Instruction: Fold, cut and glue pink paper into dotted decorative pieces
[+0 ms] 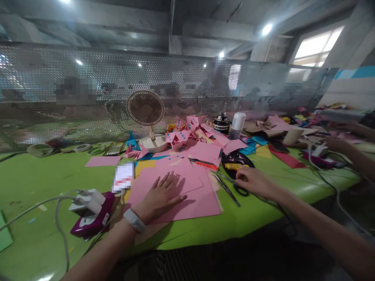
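Note:
My left hand (pixel 165 194), with a pale band on its wrist, lies flat on a stack of pink paper (pixel 202 207), fingers spread. At the right edge of the stack, my right hand (pixel 253 182) is closed around one handle of a pair of scissors (pixel 241 190). Their black lower loop shows below the fingers, and the blades point left toward the paper. Beside them on the green table lie long metal tweezers (pixel 227 190). A yellow-handled tool (pixel 234 166) rests on a black round tray (pixel 249 160) just beyond this hand. An orange cutter (pixel 205 163) sits on the pink sheets.
Folded pink paper pieces (pixel 180 136) are heaped behind the stack, near a small fan (pixel 145 111). A purple power strip (pixel 93 218) with plugs and cables stands left, near a phone (pixel 123 176). Another person's arm (pixel 345 150) reaches in at right. A perforated metal screen (pixel 187 89) runs behind.

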{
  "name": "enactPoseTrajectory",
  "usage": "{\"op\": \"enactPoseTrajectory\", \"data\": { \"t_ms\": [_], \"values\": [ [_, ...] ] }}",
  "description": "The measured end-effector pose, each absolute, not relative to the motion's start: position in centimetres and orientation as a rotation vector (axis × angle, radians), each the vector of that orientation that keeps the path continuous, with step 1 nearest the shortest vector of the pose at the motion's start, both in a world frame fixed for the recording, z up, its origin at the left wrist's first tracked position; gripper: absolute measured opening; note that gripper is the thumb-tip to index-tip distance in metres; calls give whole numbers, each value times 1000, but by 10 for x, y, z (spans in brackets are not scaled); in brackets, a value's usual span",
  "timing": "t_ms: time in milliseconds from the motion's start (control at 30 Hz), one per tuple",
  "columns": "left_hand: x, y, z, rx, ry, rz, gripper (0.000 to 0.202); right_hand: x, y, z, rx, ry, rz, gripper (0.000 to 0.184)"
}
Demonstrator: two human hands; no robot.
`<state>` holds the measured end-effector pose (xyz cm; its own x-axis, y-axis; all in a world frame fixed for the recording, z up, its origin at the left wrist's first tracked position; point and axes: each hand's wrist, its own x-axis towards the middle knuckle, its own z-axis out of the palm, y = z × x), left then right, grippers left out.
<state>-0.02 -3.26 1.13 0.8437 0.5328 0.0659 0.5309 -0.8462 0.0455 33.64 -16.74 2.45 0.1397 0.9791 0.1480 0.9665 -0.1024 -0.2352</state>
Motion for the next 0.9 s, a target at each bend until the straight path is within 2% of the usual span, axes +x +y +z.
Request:
{"op": "enactPoseTrajectory", "data": {
  "t_ms": [333, 500, 700, 900],
  "values": [
    [-6, -33, 6, 2993, 842, 88, 69, 301, -108, 50, -2129, -2023, -147, 19],
    [-17, -25, 6, 2994, 814, 111, 65, 285, -55, 41, -2164, -2215, -21, 33],
    [-25, -20, 10, 2916, 883, 78, 67, 280, -29, 28, -2211, -2157, 43, 34],
    [-16, -30, 8, 2939, 844, 131, 66, 275, -32, 31, -2200, -1987, -66, 30]
  ]
}}
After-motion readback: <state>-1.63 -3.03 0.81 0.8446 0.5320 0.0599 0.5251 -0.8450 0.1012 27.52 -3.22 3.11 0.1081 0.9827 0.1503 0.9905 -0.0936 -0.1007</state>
